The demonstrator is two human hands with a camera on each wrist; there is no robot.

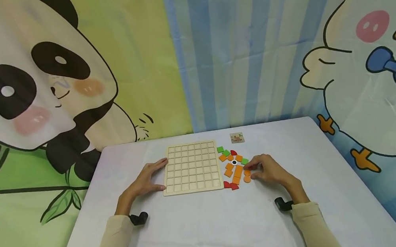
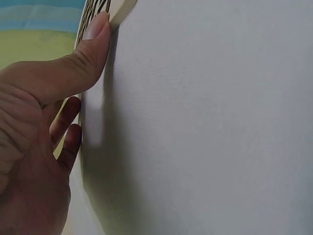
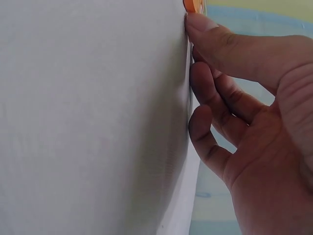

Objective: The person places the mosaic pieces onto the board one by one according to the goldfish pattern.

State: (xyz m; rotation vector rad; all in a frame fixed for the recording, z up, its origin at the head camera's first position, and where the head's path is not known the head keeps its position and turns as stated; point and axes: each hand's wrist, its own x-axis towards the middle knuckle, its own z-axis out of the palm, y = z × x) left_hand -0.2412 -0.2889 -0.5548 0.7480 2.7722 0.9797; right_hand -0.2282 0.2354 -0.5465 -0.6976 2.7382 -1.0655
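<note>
A pale wooden grid board (image 1: 191, 168) lies flat on the table. My left hand (image 1: 147, 180) rests at its left side, thumb and fingers spread, fingertips at the edge; in the left wrist view the thumb (image 2: 73, 66) meets the board's corner (image 2: 122, 11). Along the board's right edge lies a cluster of small flat pieces, among them an orange rectangle (image 1: 236, 174), a green piece (image 1: 220, 149), a red piece (image 1: 234, 186) and a white round piece with a dark centre (image 1: 234, 162). My right hand (image 1: 268, 169) has bent fingers, with thumb and forefinger tips beside an orange round piece (image 1: 247, 179).
A small patterned card (image 1: 236, 137) lies behind the pieces, near the table's back edge. The white-covered table (image 1: 200, 226) meets a printed curtain (image 1: 241, 55) with a panda and a duck figure.
</note>
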